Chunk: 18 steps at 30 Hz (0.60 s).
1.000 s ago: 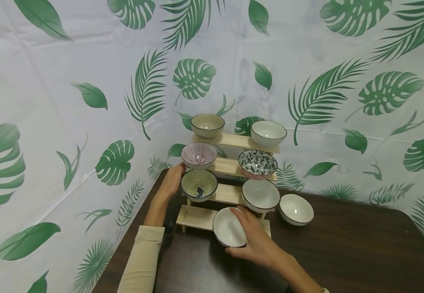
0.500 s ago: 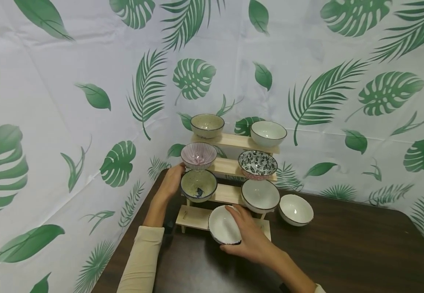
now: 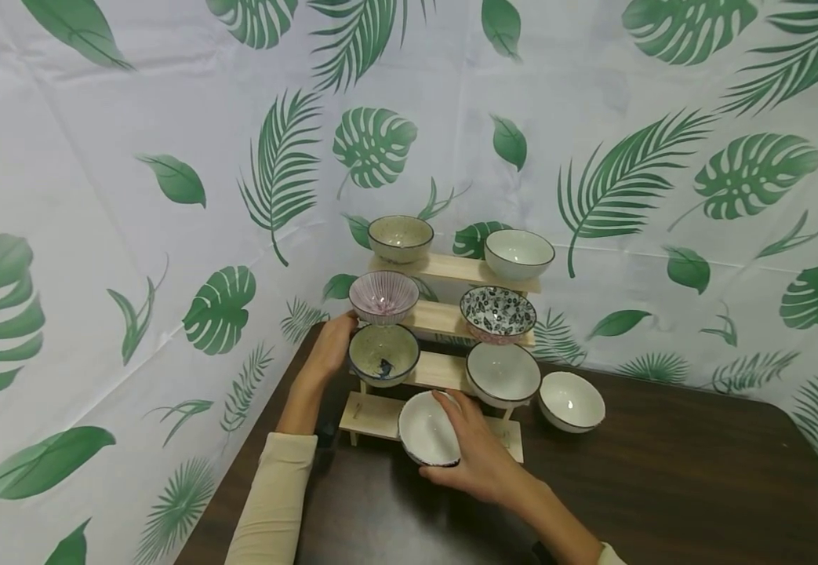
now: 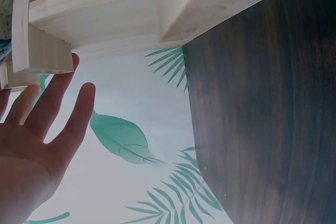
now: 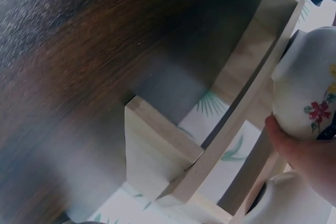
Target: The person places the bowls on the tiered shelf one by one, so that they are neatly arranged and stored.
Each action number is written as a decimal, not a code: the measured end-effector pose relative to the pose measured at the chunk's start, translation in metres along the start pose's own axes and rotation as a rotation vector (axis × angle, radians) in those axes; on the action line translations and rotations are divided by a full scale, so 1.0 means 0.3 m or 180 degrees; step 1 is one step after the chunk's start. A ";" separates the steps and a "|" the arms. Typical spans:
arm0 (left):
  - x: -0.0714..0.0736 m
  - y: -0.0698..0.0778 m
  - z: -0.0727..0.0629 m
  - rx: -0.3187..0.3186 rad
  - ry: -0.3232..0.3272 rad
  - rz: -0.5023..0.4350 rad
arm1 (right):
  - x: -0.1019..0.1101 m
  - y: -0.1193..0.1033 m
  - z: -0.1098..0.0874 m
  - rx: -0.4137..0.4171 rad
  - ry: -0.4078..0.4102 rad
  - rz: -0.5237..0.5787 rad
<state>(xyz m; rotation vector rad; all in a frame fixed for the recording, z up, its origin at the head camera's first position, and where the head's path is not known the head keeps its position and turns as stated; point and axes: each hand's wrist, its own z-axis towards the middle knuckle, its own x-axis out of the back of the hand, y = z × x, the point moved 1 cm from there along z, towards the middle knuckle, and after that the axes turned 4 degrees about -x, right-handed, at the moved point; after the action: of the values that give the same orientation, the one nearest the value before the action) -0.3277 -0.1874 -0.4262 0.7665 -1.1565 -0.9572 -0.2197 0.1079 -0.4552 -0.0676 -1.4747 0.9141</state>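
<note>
In the head view my right hand (image 3: pixel 475 451) grips a white bowl (image 3: pixel 428 430) by its right side, thumb low and fingers at the rim. The bowl is tilted toward me over the lowest shelf of a stepped wooden stand (image 3: pixel 373 416). Red and yellow flowers show on the outside of this bowl (image 5: pixel 299 90) in the right wrist view. Whether its base touches the shelf cannot be told. My left hand (image 3: pixel 331 349) is at the stand's left side. In the left wrist view its fingers (image 4: pixel 79 114) are extended, one tip against a shelf end.
Bowls stand in pairs on the upper shelves, including a greenish one (image 3: pixel 383 357), a pink striped one (image 3: pixel 383 297) and a black-patterned one (image 3: pixel 497 314). Another white bowl (image 3: pixel 571 402) is on the dark table (image 3: pixel 663 471), right of the stand. Leaf-printed cloth hangs behind.
My right hand has carried the white bowl a little to the left and up along the lowest shelf. The left hand stays at the stand's side.
</note>
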 end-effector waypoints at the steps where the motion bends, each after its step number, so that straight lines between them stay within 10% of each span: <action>1: 0.001 -0.001 0.001 -0.0003 0.0001 0.0006 | -0.002 -0.002 0.001 -0.0002 0.0022 -0.0001; 18: 0.003 -0.002 0.005 -0.0062 0.0014 0.0138 | -0.057 -0.048 0.029 -0.0364 0.0440 0.0285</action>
<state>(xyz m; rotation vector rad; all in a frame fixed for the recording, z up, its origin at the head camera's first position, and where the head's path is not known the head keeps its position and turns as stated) -0.3293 -0.1884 -0.4262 0.7248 -1.1538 -0.9290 -0.2174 0.0844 -0.4597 -0.2777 -1.4026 0.8787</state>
